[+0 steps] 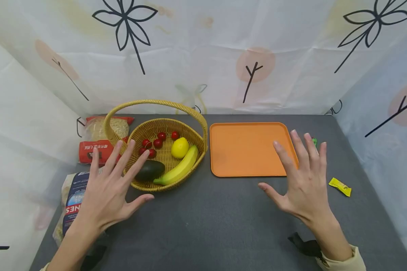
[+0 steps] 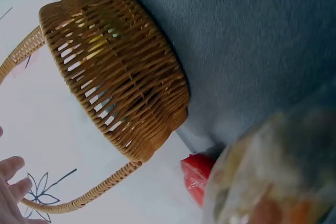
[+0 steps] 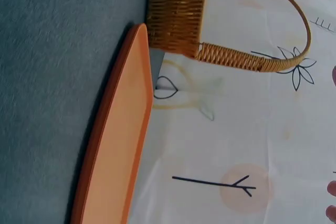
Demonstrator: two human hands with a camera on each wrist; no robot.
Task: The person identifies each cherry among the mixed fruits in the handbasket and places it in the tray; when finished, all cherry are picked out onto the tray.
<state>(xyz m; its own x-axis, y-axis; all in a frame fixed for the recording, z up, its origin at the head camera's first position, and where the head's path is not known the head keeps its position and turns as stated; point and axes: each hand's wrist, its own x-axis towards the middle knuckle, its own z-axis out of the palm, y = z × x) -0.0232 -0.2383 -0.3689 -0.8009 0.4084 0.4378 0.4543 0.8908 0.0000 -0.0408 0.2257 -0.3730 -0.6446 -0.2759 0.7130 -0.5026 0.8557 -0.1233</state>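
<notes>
Head view, twelve o'clock toward the back of the tabletop (image 1: 207,222). Your left hand (image 1: 110,190) is spread, thumb out, and grips nothing. The wicker basket (image 1: 167,156) lies at its two o'clock; your fingertips overlap the basket's nine o'clock side in this view, with no contact evident. Your right hand (image 1: 306,184) is likewise spread and holds nothing, with the orange tray (image 1: 247,150) toward its ten o'clock and a yellow wrapped sweet (image 1: 340,187) at its three

Key relation, as judged from this layout: the basket is nearer your left hand, the tray nearer your right, and the tray sits just beside the basket at its three o'clock, long axis running nine to three. Within the basket, the banana (image 1: 179,168) points from eight to two o'clock, the lemon (image 1: 179,148) at its twelve, the dark oval fruit (image 1: 150,171) at its nine; cherries (image 1: 158,143) lie farther back. Note the red packet (image 1: 87,152) at your left hand's eleven o'clock and the blue-labelled bag (image 1: 75,199) at its nine, partly hidden
</notes>
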